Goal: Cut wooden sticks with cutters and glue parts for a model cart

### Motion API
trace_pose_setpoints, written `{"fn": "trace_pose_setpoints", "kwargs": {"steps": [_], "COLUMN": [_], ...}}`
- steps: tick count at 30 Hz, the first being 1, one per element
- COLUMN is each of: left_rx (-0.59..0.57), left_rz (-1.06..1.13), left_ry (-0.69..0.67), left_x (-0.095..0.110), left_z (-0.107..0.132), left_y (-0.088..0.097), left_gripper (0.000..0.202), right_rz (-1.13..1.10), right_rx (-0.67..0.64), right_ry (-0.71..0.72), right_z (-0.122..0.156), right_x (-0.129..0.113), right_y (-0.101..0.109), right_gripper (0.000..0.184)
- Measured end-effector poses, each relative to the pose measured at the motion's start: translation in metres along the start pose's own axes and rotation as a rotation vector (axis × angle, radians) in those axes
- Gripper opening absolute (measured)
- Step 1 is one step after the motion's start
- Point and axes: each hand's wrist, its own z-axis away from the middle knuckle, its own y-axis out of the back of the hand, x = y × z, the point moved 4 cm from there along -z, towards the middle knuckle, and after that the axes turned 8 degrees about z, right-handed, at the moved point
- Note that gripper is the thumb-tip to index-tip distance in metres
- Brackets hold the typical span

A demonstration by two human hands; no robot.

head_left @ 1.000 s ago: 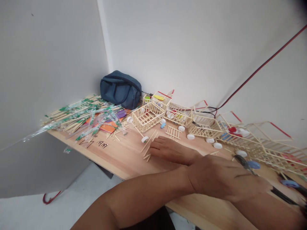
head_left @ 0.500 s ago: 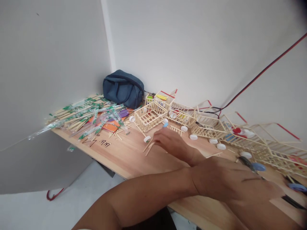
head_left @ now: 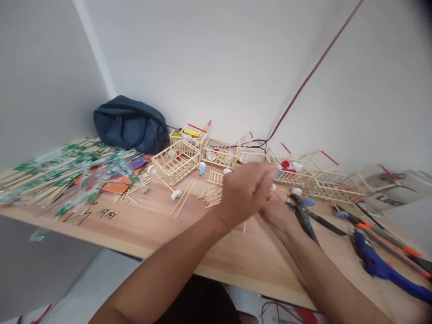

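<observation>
My left hand (head_left: 241, 191) and my right hand (head_left: 278, 209) meet above the middle of the table, blurred by motion. The left fingers curl closed at the right hand; what they hold, if anything, cannot be made out. My right fingers are mostly hidden behind the left hand. Two thin wooden sticks (head_left: 182, 199) lie side by side to the left, near a small cart (head_left: 177, 164) built of sticks with white bottle-cap wheels. A pile of short cut sticks (head_left: 211, 196) and a small stick grid (head_left: 215, 177) lie just beyond my left wrist.
Several more stick carts (head_left: 221, 155) line the wall. Wrapped chopsticks (head_left: 50, 175) and a blue bag (head_left: 130, 123) are at left. Black-handled cutters (head_left: 303, 218), a blue glue gun (head_left: 378, 261) and orange-black pliers (head_left: 381, 236) lie at right. A red-black cable (head_left: 313, 74) runs up the wall.
My arms have uncrossed and my hands have come together. My right hand has let go of the two sticks, which now lie on the table. The view has swung right, showing more tools.
</observation>
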Motion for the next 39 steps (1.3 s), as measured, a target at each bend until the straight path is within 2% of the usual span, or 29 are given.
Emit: {"fn": "trace_pose_setpoints", "kwargs": {"steps": [1,3,5,7,9,11,19,24,27,30,34,39], "left_rx": [0.075,0.085,-0.037,-0.188,-0.285,-0.308,-0.12,-0.118,-0.196,-0.263,-0.236,-0.269], "left_rz": [-0.033,-0.071,-0.034,0.089,0.207,0.26,0.38,0.372,0.311,0.248,0.281,0.388], "left_ry": [0.036,0.151,0.325,0.55,0.7,0.764,0.867,0.939,0.959,0.909,0.866,0.833], "left_x": [-0.006,-0.025,-0.05,-0.073,-0.084,-0.087,-0.085,-0.093,-0.095,-0.095,-0.093,-0.093], "left_z": [-0.004,-0.011,-0.013,-0.009,-0.001,0.005,0.02,0.018,0.016,0.017,0.025,0.028], "left_y": [0.005,0.007,0.0,-0.01,-0.02,-0.027,-0.036,-0.033,-0.027,-0.019,-0.013,-0.014], "left_gripper": [0.027,0.022,0.013,0.012,0.015,0.015,0.012,0.013,0.012,0.015,0.017,0.023], "right_rz": [-0.083,-0.302,-0.472,-0.517,-0.507,-0.475,-0.356,-0.225,0.022,0.364,0.72,0.963], "right_rx": [-0.038,-0.113,-0.134,-0.127,-0.135,-0.14,-0.119,-0.178,-0.163,-0.087,-0.05,-0.066], "right_ry": [-0.027,-0.096,-0.145,-0.139,-0.118,-0.113,-0.102,-0.098,-0.039,0.05,0.094,0.086], "right_z": [0.003,0.006,0.004,0.001,-0.002,-0.002,-0.001,-0.002,-0.001,0.002,0.007,0.012], "right_x": [0.004,0.012,0.018,0.024,0.029,0.034,0.038,0.039,0.039,0.036,0.03,0.025], "right_y": [0.002,0.002,0.002,0.004,0.005,0.007,0.013,0.014,0.017,0.019,0.017,0.012], "right_gripper": [0.028,0.032,0.034,0.034,0.033,0.033,0.036,0.039,0.035,0.032,0.025,0.021]}}
